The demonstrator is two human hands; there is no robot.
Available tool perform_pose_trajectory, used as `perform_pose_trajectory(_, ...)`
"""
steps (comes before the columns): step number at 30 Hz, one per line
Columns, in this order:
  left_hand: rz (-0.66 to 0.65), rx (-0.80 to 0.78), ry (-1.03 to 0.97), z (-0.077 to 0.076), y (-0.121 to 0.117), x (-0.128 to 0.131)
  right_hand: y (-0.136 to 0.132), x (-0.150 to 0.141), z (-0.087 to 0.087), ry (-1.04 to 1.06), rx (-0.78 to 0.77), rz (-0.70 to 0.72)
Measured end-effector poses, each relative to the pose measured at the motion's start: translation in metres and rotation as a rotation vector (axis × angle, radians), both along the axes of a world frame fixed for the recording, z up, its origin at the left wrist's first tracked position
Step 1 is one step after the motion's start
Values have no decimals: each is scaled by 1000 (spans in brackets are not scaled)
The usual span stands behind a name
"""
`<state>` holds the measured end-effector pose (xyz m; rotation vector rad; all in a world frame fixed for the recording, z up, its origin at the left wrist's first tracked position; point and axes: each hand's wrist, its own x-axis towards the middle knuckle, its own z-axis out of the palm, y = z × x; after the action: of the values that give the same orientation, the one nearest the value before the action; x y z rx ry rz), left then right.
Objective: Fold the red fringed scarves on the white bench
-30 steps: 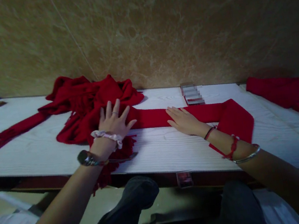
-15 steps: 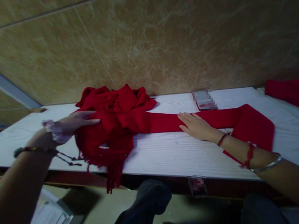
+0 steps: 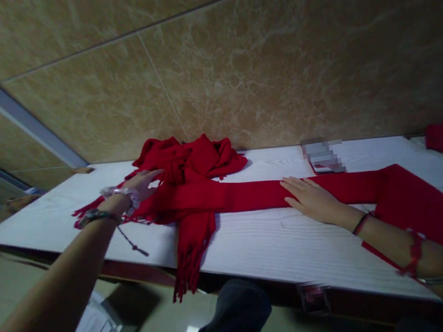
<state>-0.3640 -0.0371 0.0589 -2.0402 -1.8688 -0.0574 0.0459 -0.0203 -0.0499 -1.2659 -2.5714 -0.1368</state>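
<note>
The right hand (image 3: 313, 199) lies open, palm down, on the red scarf (image 3: 251, 195), its forearm coming in from the near right; the scarf runs across the table (image 3: 257, 233) and turns at the right. The left arm reaches from the near left, its hand (image 3: 143, 185) over the scarf's bunched left part, fingers extended, grip unclear

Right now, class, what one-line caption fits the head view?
Right hand flat on a red scarf, left hand near crumpled red cloth, on a white table.
</note>
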Motion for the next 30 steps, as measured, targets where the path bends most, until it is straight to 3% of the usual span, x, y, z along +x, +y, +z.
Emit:
perform_pose_trajectory(3,-121,-43,-28,-9,-2,24,0,1,-1,-20,6,0)
perform_pose_trajectory(4,-224,-63,-67,-14,-5,35,0,1,1,-31,9,4)
perform_pose_trajectory(6,-419,-183,-81,-25,-11,57,-1,-5,7,-55,11,29)
perform_pose_trajectory(8,-473,-293,-40,-36,-16,73,-4,-18,18,-63,5,91)
perform_pose_trajectory(12,-432,-467,43,-51,-22,77,-11,-62,38,-20,-28,297)
perform_pose_trajectory(16,-412,-489,35,-52,-26,60,-13,-93,31,-34,-33,401)
perform_pose_trajectory(23,-360,-486,-55,-49,-29,45,-11,-90,7,-21,15,392)
perform_pose_trajectory(27,-391,-321,-125,-47,-22,54,-10,-89,7,37,21,394)
perform_pose_trajectory(30,-439,-237,-58,-44,-17,62,-9,-88,8,112,17,380)
